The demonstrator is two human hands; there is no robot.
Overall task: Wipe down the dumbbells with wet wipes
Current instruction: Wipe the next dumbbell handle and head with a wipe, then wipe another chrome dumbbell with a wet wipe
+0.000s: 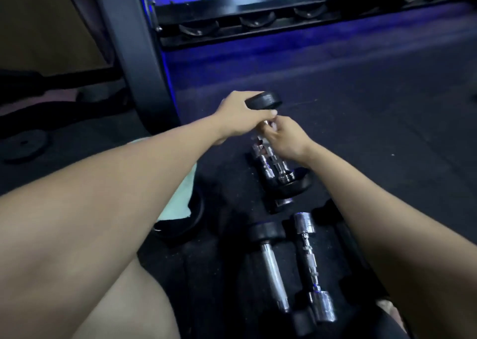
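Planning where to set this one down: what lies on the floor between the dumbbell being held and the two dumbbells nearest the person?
In the head view, another chrome-handled dumbbell lies on the floor between the held dumbbell and the near pair.

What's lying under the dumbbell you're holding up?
Under the raised dumbbell, gripped by the left hand and right hand, lie another chrome-handled dumbbell and the dark floor mat. Its far end is hidden.
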